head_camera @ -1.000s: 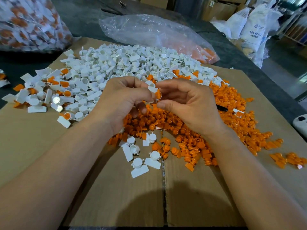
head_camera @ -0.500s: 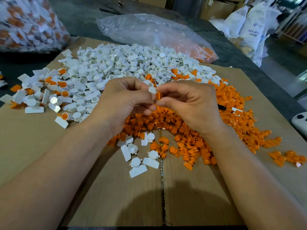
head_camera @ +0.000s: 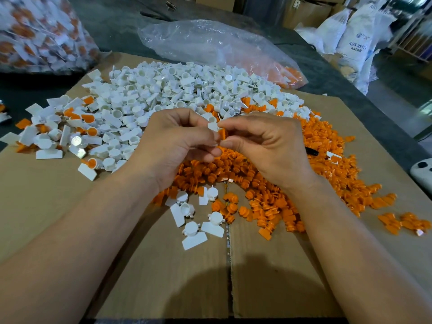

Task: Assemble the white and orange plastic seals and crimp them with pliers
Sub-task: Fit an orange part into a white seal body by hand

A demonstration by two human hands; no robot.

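White seal body [head_camera: 213, 126] and orange insert [head_camera: 223, 134], held touching between two hands above the loose parts.
The grip of the left hand [head_camera: 173, 146] pinches the white seal body; the grip of the right hand [head_camera: 268, 148] pinches the orange insert. Beneath lie a white heap [head_camera: 177, 90] and an orange heap [head_camera: 327, 160] on cardboard [head_camera: 163, 277] over the desk [head_camera: 117, 26]. A sack [head_camera: 355, 38] at far right reads "ABS RES…"; its smaller print is illegible.
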